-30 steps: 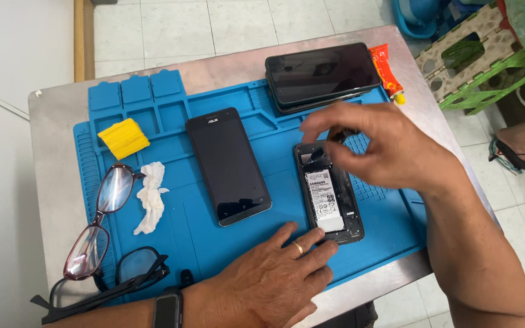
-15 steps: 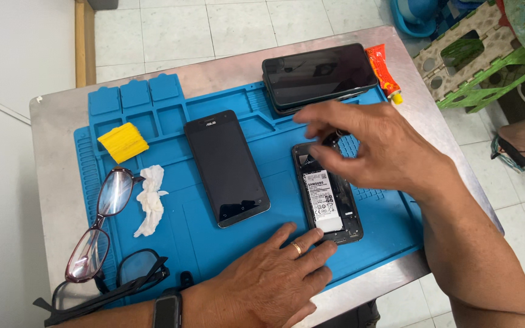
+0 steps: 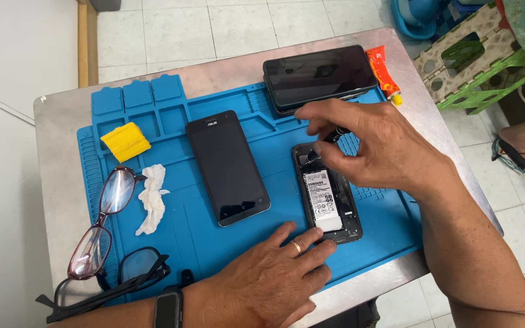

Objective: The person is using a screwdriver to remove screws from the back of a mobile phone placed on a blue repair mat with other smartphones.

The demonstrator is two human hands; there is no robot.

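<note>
An opened phone (image 3: 329,200) with its white battery showing lies on the blue work mat (image 3: 183,237). My left hand (image 3: 274,279) rests flat on the mat, its fingertips touching the phone's lower end. My right hand (image 3: 372,149) hovers over the phone's top end, its fingers pinched on a small dark tool (image 3: 329,138) whose tip points into the phone. A second black phone (image 3: 227,167) lies screen up to the left. At the mat's far edge is a larger black phone (image 3: 320,76).
A yellow pad (image 3: 126,141) and a crumpled white tissue (image 3: 150,197) sit on the mat's left side. Two pairs of glasses (image 3: 101,228) lie at the front left. An orange tube (image 3: 381,73) lies at the steel table's (image 3: 62,182) far right. A green stool (image 3: 481,61) stands beyond.
My right hand has shifted slightly over the top of the opened phone. My left hand stays in place at the phone's lower end.
</note>
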